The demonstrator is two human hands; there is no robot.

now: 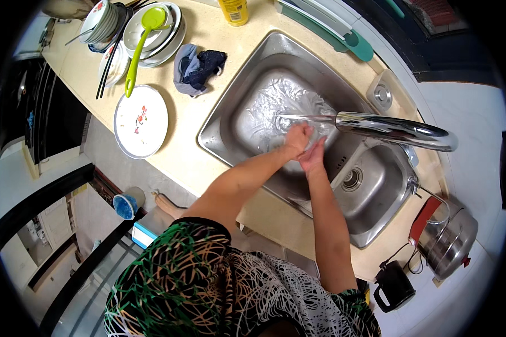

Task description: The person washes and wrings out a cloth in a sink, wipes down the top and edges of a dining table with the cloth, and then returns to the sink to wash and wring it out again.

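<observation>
Both of my hands are together low in the large steel sink basin (232, 135). My left hand (298, 137) has its fingers curled, close beside the water falling from the chrome faucet (388, 128). Just to its right, my right hand (314, 155) touches it with the fingers pointing up toward the stream. Rippling water (265, 101) covers the basin floor. Glare and splashing hide what, if anything, lies between the palms.
Left of the sink are a crumpled cloth (194, 69), a floral plate (141, 122), stacked bowls (103, 21) and a green ladle (141, 54). A smaller basin (375, 181) adjoins on the right. Beyond it stand a steel pot (451, 240) and a black kettle (394, 284).
</observation>
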